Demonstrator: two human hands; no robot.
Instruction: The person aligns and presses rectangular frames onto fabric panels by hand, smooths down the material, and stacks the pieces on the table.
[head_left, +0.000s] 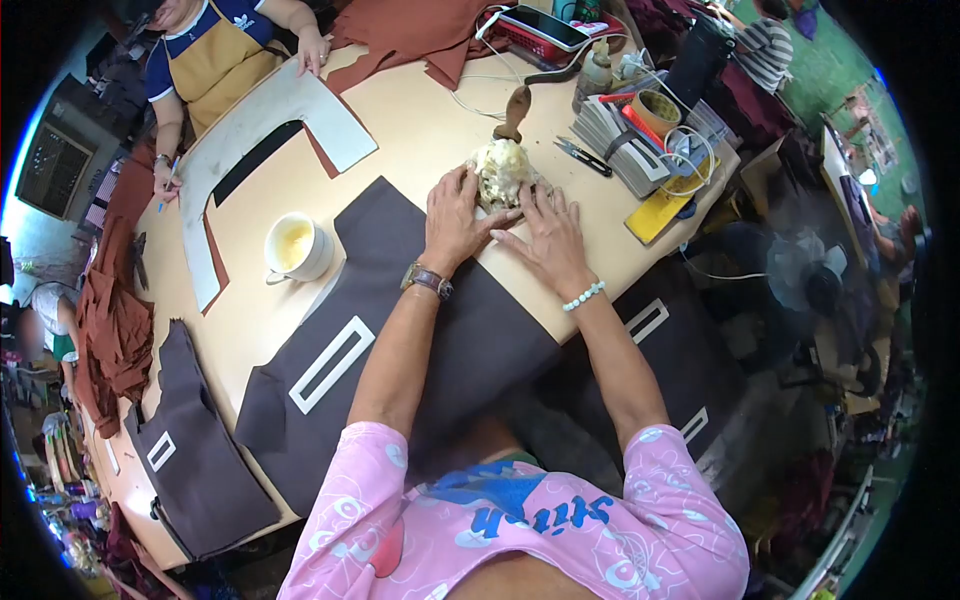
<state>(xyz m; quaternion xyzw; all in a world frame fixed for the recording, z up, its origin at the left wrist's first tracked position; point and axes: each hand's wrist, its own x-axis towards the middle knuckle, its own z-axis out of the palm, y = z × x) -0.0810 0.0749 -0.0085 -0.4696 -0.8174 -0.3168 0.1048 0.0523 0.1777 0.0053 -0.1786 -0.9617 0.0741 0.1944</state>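
A lumpy, cream-coloured glue-crusted pot (500, 170) stands on the table, with a wooden-handled brush (515, 110) sticking up from it. My left hand (455, 215), with a watch at the wrist, lies at the pot's near left side, thumb stretched across in front. On the near right, my right hand (550, 240) rests with fingers spread, a beaded bracelet on its wrist. Both thumbs come close together before the pot. Whether the fingertips press on it I cannot tell. Under my left forearm lies a dark fabric piece (450, 330) with a white rectangular frame (332, 365) on it.
A white cup (298, 247) with pale yellow contents stands left. Across the table a person in a tan apron (215, 65) holds a pen over a grey-white pattern piece (340, 130). Pens (583, 156), a yellow piece (665, 205) and a tape roll (658, 110) lie right. Brown material (420, 35) is piled behind.
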